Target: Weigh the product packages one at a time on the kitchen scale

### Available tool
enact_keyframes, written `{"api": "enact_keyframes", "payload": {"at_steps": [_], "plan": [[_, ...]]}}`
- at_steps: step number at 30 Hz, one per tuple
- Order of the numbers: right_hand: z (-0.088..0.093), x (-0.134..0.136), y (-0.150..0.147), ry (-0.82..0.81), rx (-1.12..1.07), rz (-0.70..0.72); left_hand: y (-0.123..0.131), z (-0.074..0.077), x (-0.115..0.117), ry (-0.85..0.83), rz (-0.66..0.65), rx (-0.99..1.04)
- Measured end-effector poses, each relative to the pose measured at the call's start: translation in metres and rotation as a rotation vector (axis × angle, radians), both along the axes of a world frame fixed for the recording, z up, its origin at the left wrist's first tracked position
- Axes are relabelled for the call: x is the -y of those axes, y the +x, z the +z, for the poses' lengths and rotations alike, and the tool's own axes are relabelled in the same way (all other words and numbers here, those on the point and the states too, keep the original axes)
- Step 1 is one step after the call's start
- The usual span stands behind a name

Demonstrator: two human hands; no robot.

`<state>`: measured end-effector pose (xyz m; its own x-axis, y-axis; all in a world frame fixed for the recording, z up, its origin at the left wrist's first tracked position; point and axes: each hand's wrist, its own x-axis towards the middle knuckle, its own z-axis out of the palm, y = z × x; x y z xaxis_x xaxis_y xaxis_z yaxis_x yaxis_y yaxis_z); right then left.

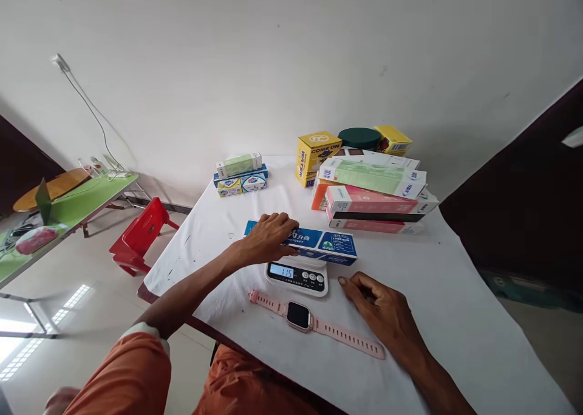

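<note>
My left hand (268, 236) lies over the left part of a blue toothpaste box (325, 245), fingers curled on it. The box rests across a small white digital scale (298, 276) whose display is lit. My right hand (380, 312) rests on the white tablecloth just right of the scale, fingers loosely bent, holding nothing. A pink smartwatch (299, 315) with its strap laid out flat lies in front of the scale, between my two forearms.
A stack of long boxes (378, 199), a yellow box (316, 154) and a dark green lid (359, 137) fill the far right of the table (455, 318). Two small boxes (240, 175) are stacked at far left. A red chair (141, 233) and green table (73, 205) stand left.
</note>
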<state>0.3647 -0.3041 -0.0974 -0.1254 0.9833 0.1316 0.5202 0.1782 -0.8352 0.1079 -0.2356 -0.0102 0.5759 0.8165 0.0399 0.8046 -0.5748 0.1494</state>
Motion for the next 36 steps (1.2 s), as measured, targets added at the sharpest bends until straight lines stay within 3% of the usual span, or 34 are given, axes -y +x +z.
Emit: {"api": "enact_keyframes", "payload": {"at_steps": [4,7,10,14,19,25,28,30,36], "plan": [[-0.002,-0.001,0.001,-0.015,0.002,-0.007,-0.016,0.007,-0.002,0.014,0.036,0.014],[-0.001,0.0,0.0,-0.022,-0.01,-0.015,-0.044,0.012,-0.01,0.075,0.129,0.075],[-0.002,-0.001,0.0,-0.024,-0.025,-0.013,-0.079,0.01,-0.032,0.128,0.242,0.088],[-0.005,-0.004,0.0,-0.007,-0.042,-0.011,-0.112,-0.007,-0.075,0.116,0.414,-0.046],[-0.008,-0.006,0.001,0.006,-0.061,-0.005,-0.124,-0.024,-0.113,0.164,0.491,-0.075],[-0.006,-0.005,0.0,0.02,-0.102,-0.001,-0.126,-0.019,-0.124,0.223,0.475,-0.176],[-0.005,-0.006,-0.001,0.029,-0.123,-0.006,-0.109,-0.01,-0.126,0.238,0.451,-0.189],[-0.004,-0.006,-0.002,0.036,-0.121,-0.014,-0.082,0.0,-0.128,0.253,0.389,-0.111],[-0.005,-0.006,-0.002,0.037,-0.139,-0.015,0.049,0.031,-0.138,0.34,-0.028,0.153]]}}
